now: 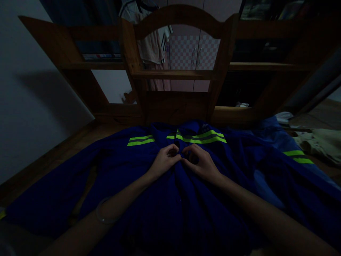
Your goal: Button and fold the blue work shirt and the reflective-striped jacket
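Observation:
A dark blue work jacket [170,199] with yellow-green reflective stripes lies spread flat in front of me, collar away from me. My left hand [164,160] and my right hand [199,161] meet at the jacket's front opening just below the collar. Both have their fingers curled and pinched on the fabric edges there. What the fingertips grip beyond the cloth is too small and dark to tell. A thin bangle [104,213] circles my left forearm.
A wooden headboard with shelves [176,74] stands right behind the jacket. A grey wall [32,106] closes the left side. Pale cloth [319,142] lies at the right, beside the jacket's sleeve with a reflective stripe [298,156]. The scene is dim.

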Demonstrator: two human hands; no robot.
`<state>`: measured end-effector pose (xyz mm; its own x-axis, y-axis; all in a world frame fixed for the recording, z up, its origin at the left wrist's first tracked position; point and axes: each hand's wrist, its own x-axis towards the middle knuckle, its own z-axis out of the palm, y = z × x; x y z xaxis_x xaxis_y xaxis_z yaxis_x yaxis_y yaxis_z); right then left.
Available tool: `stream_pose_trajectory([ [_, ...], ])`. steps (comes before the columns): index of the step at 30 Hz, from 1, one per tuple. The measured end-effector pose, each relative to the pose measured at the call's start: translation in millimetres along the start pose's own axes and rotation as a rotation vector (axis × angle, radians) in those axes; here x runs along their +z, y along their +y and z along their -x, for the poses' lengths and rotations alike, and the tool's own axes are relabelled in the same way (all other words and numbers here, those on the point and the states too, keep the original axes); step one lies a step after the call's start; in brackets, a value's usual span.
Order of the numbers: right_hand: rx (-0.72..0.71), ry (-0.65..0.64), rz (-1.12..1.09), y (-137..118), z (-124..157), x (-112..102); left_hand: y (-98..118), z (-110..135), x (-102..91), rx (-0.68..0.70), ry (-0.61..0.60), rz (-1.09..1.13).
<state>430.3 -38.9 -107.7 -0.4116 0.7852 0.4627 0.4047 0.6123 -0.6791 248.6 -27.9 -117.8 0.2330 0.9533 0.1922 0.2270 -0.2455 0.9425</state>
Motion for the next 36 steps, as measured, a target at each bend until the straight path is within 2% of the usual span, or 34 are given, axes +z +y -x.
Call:
stream_pose_trajectory([
  [12, -0.016, -0.018, 0.023, -4.8, 2.1, 2.1, 13.4, 4.1, -1.8, -0.03, -0.032, 0.119],
  [21, -0.035, -0.008, 0.026, -6.0, 2.7, 2.5, 10.7, 5.1, -1.7, -0.011, 0.017, 0.065],
  [30, -0.056, -0.046, 0.049, -2.9, 1.1, -0.1, 2.8, -0.1, -4.0, -0.002, -0.002, 0.053],
  [36, -0.062, -0.032, 0.173, -0.8, -2.2, 1.6, 1.2, -4.6, -5.9, -0.03, -0.042, 0.05],
])
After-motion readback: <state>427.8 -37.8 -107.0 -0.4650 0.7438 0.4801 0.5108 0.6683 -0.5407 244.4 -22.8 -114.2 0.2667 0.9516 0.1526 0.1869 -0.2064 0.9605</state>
